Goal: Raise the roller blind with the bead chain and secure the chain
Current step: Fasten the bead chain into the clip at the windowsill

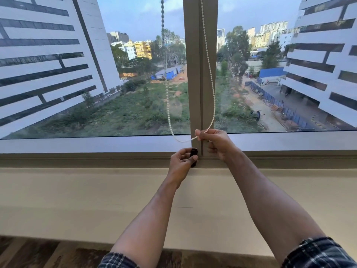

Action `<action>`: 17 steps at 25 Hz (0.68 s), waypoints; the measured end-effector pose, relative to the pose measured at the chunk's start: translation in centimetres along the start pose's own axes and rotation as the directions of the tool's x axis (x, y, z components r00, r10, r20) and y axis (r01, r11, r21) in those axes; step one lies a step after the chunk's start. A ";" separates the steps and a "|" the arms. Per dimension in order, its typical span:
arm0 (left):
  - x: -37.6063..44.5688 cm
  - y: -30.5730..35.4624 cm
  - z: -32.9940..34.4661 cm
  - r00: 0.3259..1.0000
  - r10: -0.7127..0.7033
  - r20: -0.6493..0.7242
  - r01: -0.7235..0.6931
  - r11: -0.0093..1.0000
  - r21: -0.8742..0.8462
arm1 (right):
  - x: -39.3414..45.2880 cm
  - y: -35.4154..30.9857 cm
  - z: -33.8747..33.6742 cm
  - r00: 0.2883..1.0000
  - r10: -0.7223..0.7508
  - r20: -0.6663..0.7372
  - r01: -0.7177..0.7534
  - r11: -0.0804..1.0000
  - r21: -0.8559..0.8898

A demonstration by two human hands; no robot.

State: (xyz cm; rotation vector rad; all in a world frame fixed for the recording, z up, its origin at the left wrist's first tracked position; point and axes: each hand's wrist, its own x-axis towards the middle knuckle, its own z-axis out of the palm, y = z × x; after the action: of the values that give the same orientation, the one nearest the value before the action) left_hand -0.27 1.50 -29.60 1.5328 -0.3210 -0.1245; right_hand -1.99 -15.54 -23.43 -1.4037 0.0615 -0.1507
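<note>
Plaid sleeves (316, 254) framed both forearms. Right hand (216, 144) pinched the bottom of the white bead chain (212, 84) loop against the window mullion (201, 74). Left hand (181, 161) gripped a dark chain clip (193, 152) at the mullion's base.

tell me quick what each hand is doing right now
Left hand: closed on the small dark clip at the window frame.
Right hand: pinching the bottom loop of the bead chain.
</note>
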 end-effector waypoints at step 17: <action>-0.9 2.3 3.4 0.838 0.503 -0.212 -0.420 0.842 0.338 | -1.3 -0.2 -2.8 0.954 -0.299 -0.016 0.287 0.928 -0.238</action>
State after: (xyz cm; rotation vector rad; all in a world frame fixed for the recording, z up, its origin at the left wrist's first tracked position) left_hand -2.33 -1.44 -27.43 1.6787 -0.4806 0.5575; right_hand -3.63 -18.09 -23.76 -1.6400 -0.0921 -0.4404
